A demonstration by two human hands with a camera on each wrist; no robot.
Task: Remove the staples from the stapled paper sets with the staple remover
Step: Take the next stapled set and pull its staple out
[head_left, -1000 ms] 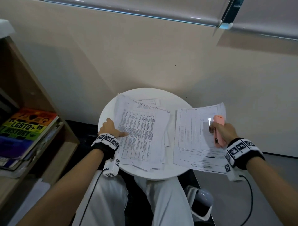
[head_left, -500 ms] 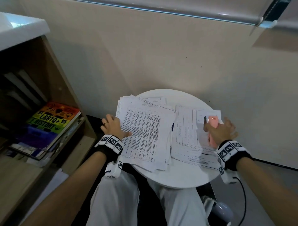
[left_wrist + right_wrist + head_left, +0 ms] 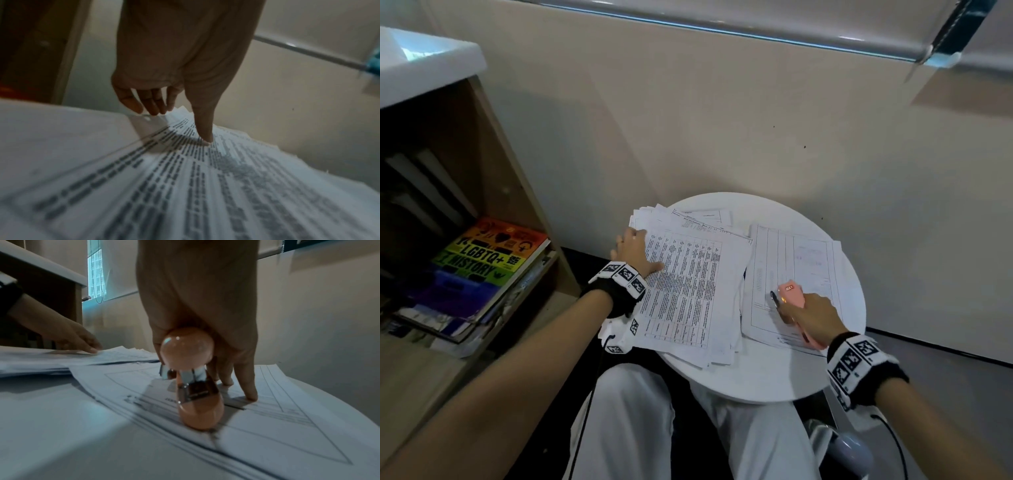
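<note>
A thick stack of printed paper sets (image 3: 688, 291) lies on the left half of the round white table (image 3: 756, 383). My left hand (image 3: 631, 253) rests on the stack's far left edge. In the left wrist view the thumb (image 3: 205, 139) presses the top sheet (image 3: 205, 186) while the other fingers hang loose over the edge. A separate paper set (image 3: 801, 267) lies on the right. My right hand (image 3: 811, 318) grips the pink staple remover (image 3: 791, 294), which rests on that set. In the right wrist view the remover (image 3: 197, 402) touches the sheet (image 3: 267, 426) and two fingertips (image 3: 249, 394) touch the paper.
A wooden shelf with a pile of books (image 3: 489, 260) stands close on the left. The wall runs right behind the table. My knees sit under the table's near edge, and a white object (image 3: 849, 452) lies on the floor at the lower right.
My right hand has brought the staple remover down and nearer, onto the right paper set. My left hand has slid farther up the stack's left edge. The head view has shifted.
</note>
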